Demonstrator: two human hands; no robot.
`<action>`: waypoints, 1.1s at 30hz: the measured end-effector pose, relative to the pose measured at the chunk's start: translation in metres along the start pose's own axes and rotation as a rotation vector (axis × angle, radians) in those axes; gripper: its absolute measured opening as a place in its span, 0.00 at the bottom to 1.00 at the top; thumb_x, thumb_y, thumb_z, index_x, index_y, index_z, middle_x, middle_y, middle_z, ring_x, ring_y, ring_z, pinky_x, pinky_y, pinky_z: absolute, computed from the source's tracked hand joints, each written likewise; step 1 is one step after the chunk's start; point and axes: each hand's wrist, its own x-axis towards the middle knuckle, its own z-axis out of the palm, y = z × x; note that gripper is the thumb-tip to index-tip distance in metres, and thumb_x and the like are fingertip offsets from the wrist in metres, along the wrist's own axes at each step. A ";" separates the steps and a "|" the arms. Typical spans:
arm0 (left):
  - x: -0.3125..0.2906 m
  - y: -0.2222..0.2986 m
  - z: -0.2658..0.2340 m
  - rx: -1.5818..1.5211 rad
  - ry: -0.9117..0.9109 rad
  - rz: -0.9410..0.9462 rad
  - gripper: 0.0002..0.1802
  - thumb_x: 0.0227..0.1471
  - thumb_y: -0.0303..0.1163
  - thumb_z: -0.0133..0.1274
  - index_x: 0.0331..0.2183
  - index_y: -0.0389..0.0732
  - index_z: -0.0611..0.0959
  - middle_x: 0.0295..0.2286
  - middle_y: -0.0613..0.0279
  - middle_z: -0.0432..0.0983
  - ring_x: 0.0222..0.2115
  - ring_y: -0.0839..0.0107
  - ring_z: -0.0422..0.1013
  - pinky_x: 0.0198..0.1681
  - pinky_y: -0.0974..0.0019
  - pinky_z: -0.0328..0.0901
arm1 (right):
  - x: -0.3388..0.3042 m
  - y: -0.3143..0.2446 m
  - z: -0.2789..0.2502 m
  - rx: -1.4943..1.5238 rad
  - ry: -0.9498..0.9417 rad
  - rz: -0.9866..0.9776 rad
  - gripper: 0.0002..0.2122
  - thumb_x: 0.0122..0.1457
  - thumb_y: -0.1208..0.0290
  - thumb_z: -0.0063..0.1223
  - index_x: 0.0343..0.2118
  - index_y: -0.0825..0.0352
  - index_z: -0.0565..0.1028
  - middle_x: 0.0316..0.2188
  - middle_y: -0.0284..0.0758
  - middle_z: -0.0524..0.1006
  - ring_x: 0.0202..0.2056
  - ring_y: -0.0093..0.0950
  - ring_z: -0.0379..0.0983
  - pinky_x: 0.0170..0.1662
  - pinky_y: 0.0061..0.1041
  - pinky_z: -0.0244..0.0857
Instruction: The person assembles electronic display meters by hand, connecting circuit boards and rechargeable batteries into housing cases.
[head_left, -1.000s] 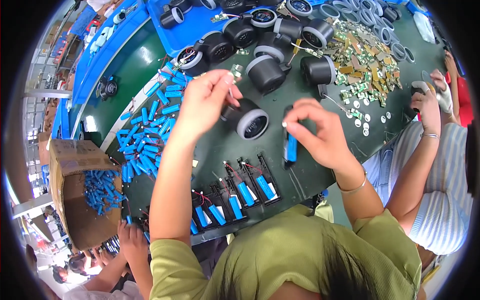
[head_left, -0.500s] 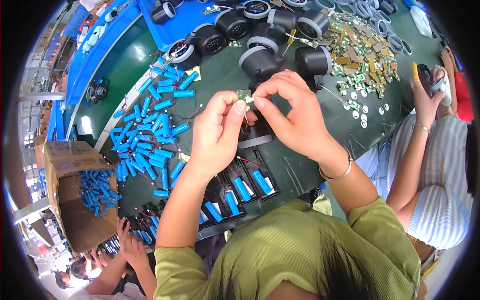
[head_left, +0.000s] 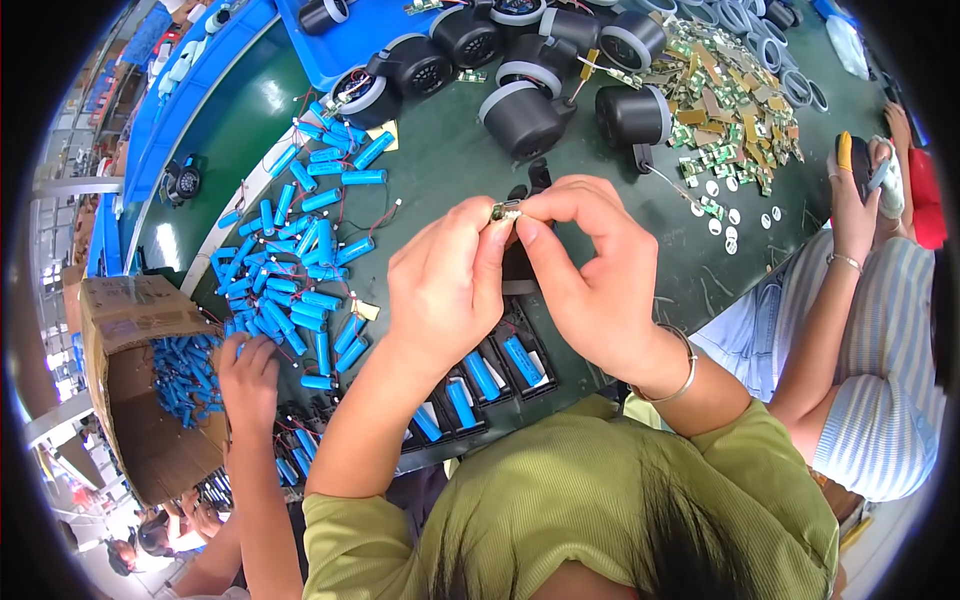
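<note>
Close together over the middle of the table, my two hands share one small circuit board [head_left: 506, 208]. My left hand [head_left: 445, 275] pinches it between thumb and fingers. On the board's other edge, the thumb and forefinger of my right hand [head_left: 597, 265] are pressed together, near a small pale part too tiny to name. The board is tilted almost edge-on. Behind and below the hands, a black housing with a grey ring [head_left: 520, 287] is mostly hidden. Black trays with blue cylindrical batteries [head_left: 483, 376] lie between my forearms.
Loose wired batteries [head_left: 290, 270] spread at the left beside a cardboard box [head_left: 105, 310] of more. Round black housings [head_left: 520, 122], a pile of circuit boards [head_left: 725, 100] and grey rings [head_left: 795, 88] lie beyond. A co-worker's hand [head_left: 248, 375] reaches in left; another co-worker's hand [head_left: 855, 210] works right.
The board has tipped from facing me to nearly edge-on, and my hands have come slightly nearer me. The left co-worker's hand has moved up to the loose batteries.
</note>
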 end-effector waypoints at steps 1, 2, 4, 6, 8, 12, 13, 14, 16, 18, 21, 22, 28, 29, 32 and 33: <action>0.001 0.000 0.000 0.036 0.017 0.048 0.05 0.45 0.22 0.51 0.29 0.35 0.73 0.19 0.55 0.71 0.18 0.61 0.70 0.21 0.67 0.64 | -0.001 -0.001 0.001 -0.003 -0.001 0.002 0.02 0.44 0.80 0.51 0.23 0.67 0.72 0.21 0.35 0.72 0.30 0.34 0.67 0.37 0.30 0.60; 0.001 0.000 0.001 0.072 0.034 0.095 0.05 0.45 0.22 0.51 0.29 0.35 0.73 0.19 0.55 0.71 0.18 0.60 0.69 0.21 0.66 0.63 | -0.002 -0.002 0.003 0.021 0.014 0.015 0.02 0.44 0.80 0.51 0.23 0.68 0.72 0.21 0.35 0.72 0.30 0.34 0.68 0.37 0.30 0.60; -0.001 -0.001 -0.001 0.094 0.030 0.080 0.05 0.45 0.22 0.51 0.29 0.35 0.73 0.19 0.55 0.71 0.18 0.60 0.69 0.21 0.66 0.63 | -0.003 -0.004 0.004 0.050 0.023 0.028 0.02 0.44 0.80 0.51 0.23 0.68 0.72 0.21 0.36 0.72 0.31 0.34 0.68 0.37 0.30 0.60; 0.000 -0.002 -0.002 0.113 0.027 0.068 0.05 0.45 0.22 0.51 0.29 0.35 0.74 0.19 0.56 0.70 0.18 0.61 0.69 0.21 0.66 0.63 | 0.000 -0.001 0.000 0.112 -0.055 0.105 0.02 0.44 0.79 0.52 0.23 0.68 0.73 0.21 0.36 0.73 0.30 0.33 0.69 0.36 0.29 0.61; 0.004 -0.003 -0.006 -0.038 -0.066 -0.035 0.05 0.45 0.23 0.52 0.28 0.35 0.74 0.19 0.56 0.70 0.19 0.63 0.70 0.21 0.69 0.63 | 0.008 0.006 -0.011 0.048 -0.147 0.050 0.03 0.45 0.80 0.53 0.25 0.70 0.74 0.24 0.35 0.74 0.31 0.28 0.68 0.36 0.24 0.61; 0.008 -0.006 -0.019 -0.660 -0.216 -0.394 0.12 0.47 0.21 0.50 0.38 0.31 0.74 0.31 0.60 0.75 0.30 0.76 0.71 0.36 0.74 0.67 | 0.022 0.008 -0.019 -0.021 -0.277 -0.026 0.03 0.47 0.81 0.52 0.27 0.70 0.74 0.25 0.34 0.73 0.31 0.25 0.68 0.37 0.21 0.61; 0.009 -0.009 -0.021 -0.742 -0.235 -0.449 0.13 0.48 0.20 0.50 0.39 0.31 0.74 0.31 0.60 0.74 0.30 0.75 0.71 0.36 0.74 0.67 | 0.025 0.010 -0.019 -0.033 -0.319 -0.059 0.03 0.47 0.81 0.52 0.27 0.70 0.74 0.26 0.35 0.73 0.32 0.26 0.68 0.37 0.21 0.61; 0.011 -0.012 -0.021 -0.824 -0.255 -0.503 0.14 0.48 0.20 0.50 0.40 0.31 0.74 0.31 0.60 0.74 0.30 0.75 0.71 0.36 0.73 0.67 | 0.027 0.013 -0.017 -0.035 -0.319 -0.057 0.03 0.47 0.81 0.52 0.27 0.70 0.74 0.26 0.35 0.73 0.32 0.26 0.68 0.37 0.21 0.61; 0.018 -0.018 -0.024 -0.817 -0.327 -0.474 0.16 0.48 0.20 0.49 0.42 0.32 0.73 0.32 0.59 0.74 0.31 0.74 0.72 0.36 0.73 0.67 | 0.029 0.019 -0.012 -0.005 -0.270 -0.154 0.04 0.46 0.78 0.52 0.27 0.67 0.73 0.26 0.35 0.72 0.31 0.33 0.68 0.36 0.26 0.62; 0.020 -0.019 -0.022 -0.829 -0.319 -0.542 0.16 0.50 0.21 0.47 0.43 0.32 0.72 0.32 0.58 0.73 0.30 0.73 0.72 0.36 0.72 0.67 | 0.030 0.018 -0.012 -0.061 -0.203 -0.218 0.07 0.46 0.81 0.52 0.31 0.69 0.73 0.31 0.37 0.72 0.34 0.29 0.69 0.40 0.23 0.61; 0.018 -0.022 -0.019 -0.957 -0.216 -0.613 0.16 0.51 0.23 0.45 0.44 0.33 0.71 0.32 0.57 0.74 0.31 0.70 0.72 0.37 0.70 0.68 | 0.021 0.018 -0.020 -0.062 -0.096 -0.191 0.06 0.48 0.81 0.51 0.31 0.71 0.73 0.31 0.37 0.72 0.36 0.28 0.68 0.40 0.22 0.61; 0.017 -0.023 -0.020 -0.958 -0.218 -0.613 0.16 0.51 0.23 0.45 0.44 0.33 0.71 0.32 0.57 0.74 0.31 0.70 0.72 0.37 0.70 0.68 | 0.015 0.026 -0.025 -0.019 -0.119 -0.146 0.08 0.46 0.78 0.54 0.31 0.68 0.73 0.31 0.37 0.72 0.34 0.31 0.70 0.37 0.24 0.63; 0.011 -0.020 -0.029 -1.440 -0.020 -0.612 0.18 0.52 0.26 0.44 0.46 0.31 0.67 0.34 0.53 0.72 0.33 0.65 0.72 0.38 0.65 0.68 | -0.024 0.027 -0.017 0.219 -0.364 0.260 0.38 0.37 0.69 0.66 0.53 0.65 0.55 0.50 0.39 0.59 0.46 0.33 0.63 0.46 0.31 0.61; 0.011 -0.015 -0.030 -1.505 0.018 -0.603 0.18 0.53 0.26 0.43 0.46 0.31 0.67 0.35 0.53 0.71 0.33 0.65 0.72 0.38 0.65 0.68 | -0.025 0.022 -0.013 0.378 -0.346 0.340 0.39 0.37 0.70 0.66 0.53 0.65 0.54 0.49 0.39 0.59 0.47 0.32 0.62 0.47 0.31 0.61; 0.006 -0.008 -0.032 -1.567 0.127 -0.553 0.17 0.54 0.27 0.41 0.46 0.33 0.66 0.35 0.54 0.69 0.33 0.66 0.70 0.39 0.63 0.68 | -0.021 0.012 -0.005 0.672 -0.369 0.481 0.38 0.39 0.74 0.65 0.53 0.65 0.54 0.48 0.40 0.61 0.49 0.28 0.60 0.48 0.30 0.62; 0.003 -0.007 -0.035 -1.542 0.171 -0.544 0.17 0.54 0.27 0.40 0.46 0.33 0.66 0.35 0.54 0.69 0.33 0.67 0.70 0.38 0.63 0.68 | -0.021 0.004 -0.005 0.705 -0.400 0.528 0.37 0.39 0.75 0.64 0.52 0.66 0.54 0.47 0.40 0.62 0.50 0.27 0.60 0.49 0.29 0.62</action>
